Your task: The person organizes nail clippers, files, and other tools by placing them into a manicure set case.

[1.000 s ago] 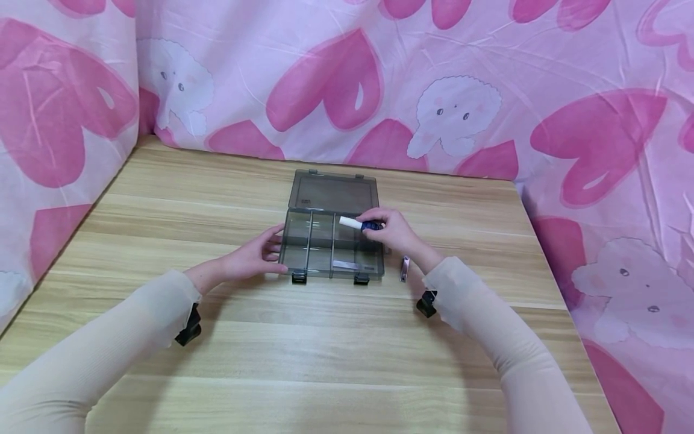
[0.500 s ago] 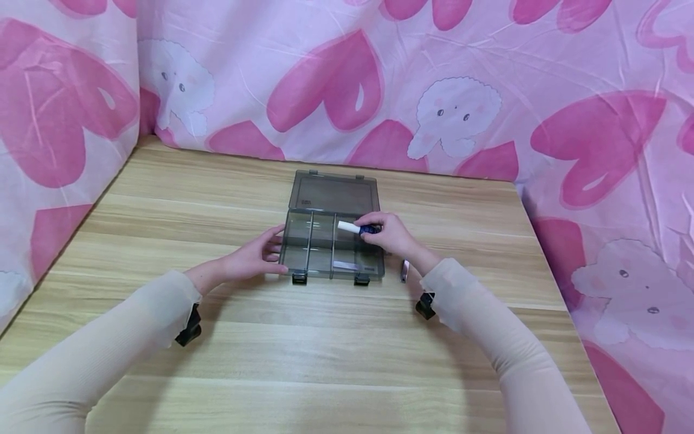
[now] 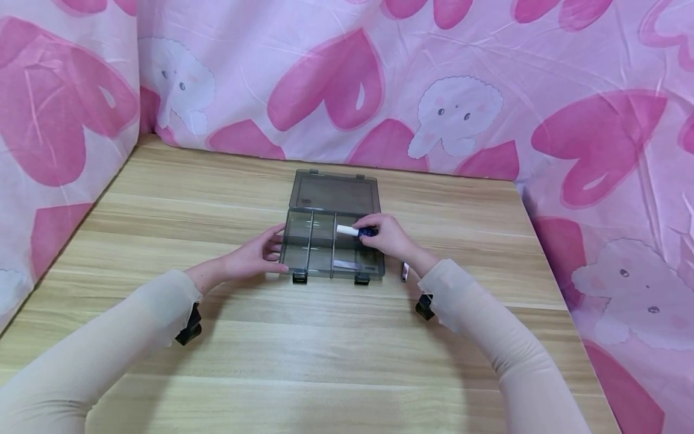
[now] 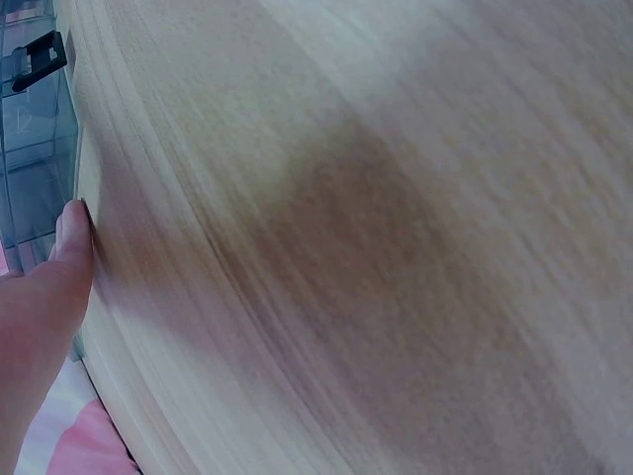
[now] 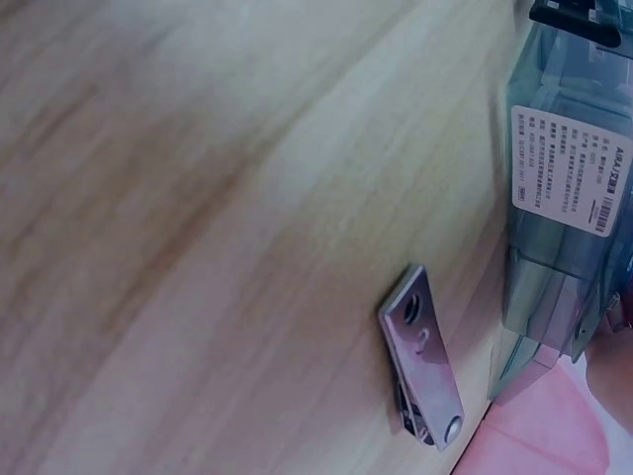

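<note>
A grey see-through compartment box lies on the table, its lid folded back flat behind it. Against the box's left side rests my left hand, fingers spread along the wall and thumb near the front left corner. My right hand pinches a small dark blue bottle with a long white cap over the back right part of the box. The cap points left. A metal nail clipper lies on the table just right of the box, partly covered by the right wrist in the head view.
Two black latches hang open at the box's front edge. A white label is stuck on the box's right side. Pink patterned cloth hangs behind and beside the wooden table.
My right hand has moved slightly left and toward me with the bottle, over the box. The left hand and the box have stayed in place.
</note>
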Motion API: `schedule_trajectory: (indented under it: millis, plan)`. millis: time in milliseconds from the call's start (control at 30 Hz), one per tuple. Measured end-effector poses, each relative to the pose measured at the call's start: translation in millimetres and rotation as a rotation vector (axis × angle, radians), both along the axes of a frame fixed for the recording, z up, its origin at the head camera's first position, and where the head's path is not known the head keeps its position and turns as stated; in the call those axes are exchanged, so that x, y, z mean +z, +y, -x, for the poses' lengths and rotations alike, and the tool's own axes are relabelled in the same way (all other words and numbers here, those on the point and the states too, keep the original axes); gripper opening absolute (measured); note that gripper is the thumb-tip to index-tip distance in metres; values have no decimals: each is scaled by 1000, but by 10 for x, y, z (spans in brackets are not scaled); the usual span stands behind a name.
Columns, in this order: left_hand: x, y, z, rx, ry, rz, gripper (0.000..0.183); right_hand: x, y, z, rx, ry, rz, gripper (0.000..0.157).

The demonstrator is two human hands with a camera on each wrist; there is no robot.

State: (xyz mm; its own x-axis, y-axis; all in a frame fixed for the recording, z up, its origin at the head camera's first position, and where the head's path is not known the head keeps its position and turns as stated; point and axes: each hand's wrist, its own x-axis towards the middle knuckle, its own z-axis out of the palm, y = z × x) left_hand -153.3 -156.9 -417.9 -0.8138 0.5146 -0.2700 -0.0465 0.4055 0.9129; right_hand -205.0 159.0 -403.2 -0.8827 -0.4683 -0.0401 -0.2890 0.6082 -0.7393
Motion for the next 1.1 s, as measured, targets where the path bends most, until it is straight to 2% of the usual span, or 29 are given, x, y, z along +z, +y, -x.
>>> schedule_trajectory:
  millis: [400,867,1100]
  plan:
    - [-21,4,1,-4,14,-2,100,5,-11,13,-5,-23,-30,28]
    - [-21,5,7,-10,28,0,99,0,-32,22,24,31,-97,27]
    - [-22,7,13,-2,15,2,99,15,-38,27,5,10,-91,27]
